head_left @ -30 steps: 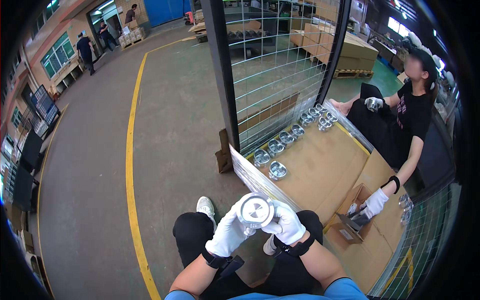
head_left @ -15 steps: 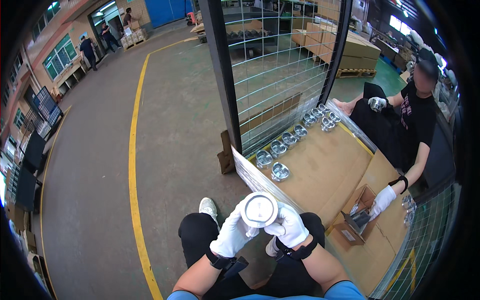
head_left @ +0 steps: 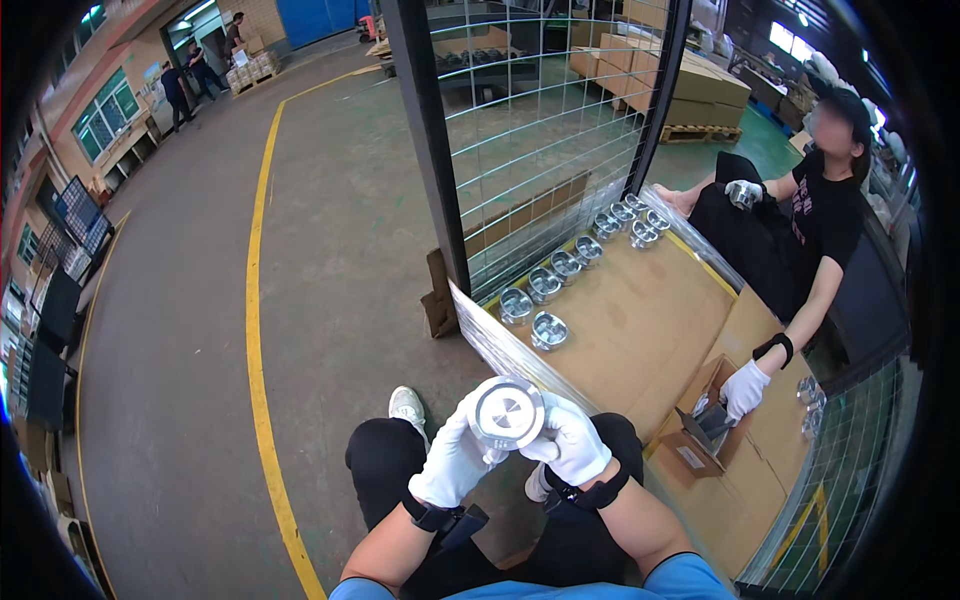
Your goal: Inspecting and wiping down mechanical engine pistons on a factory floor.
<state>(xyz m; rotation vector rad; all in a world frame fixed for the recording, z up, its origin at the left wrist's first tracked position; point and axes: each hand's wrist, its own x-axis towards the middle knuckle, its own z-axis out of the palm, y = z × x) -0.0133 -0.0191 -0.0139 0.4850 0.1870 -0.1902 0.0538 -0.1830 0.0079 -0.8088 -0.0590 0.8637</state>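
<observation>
I have a shiny metal piston (head_left: 508, 412) up over my knees, with its round, flat top turned to me. My left hand (head_left: 450, 460) and right hand (head_left: 572, 447) are close together in white gloves, both gripping it, one on each side. Ahead and to the right, more pistons (head_left: 549, 330) sit on a brown cardboard surface (head_left: 650, 320), many of them along a black-framed wire fence (head_left: 428, 150). Across from me sits a person in black (head_left: 828, 225). One of their gloved hands (head_left: 745, 390) is in a small open cardboard box (head_left: 690, 455). A yellow line (head_left: 256, 350) runs along the floor (head_left: 340, 250) on my left
</observation>
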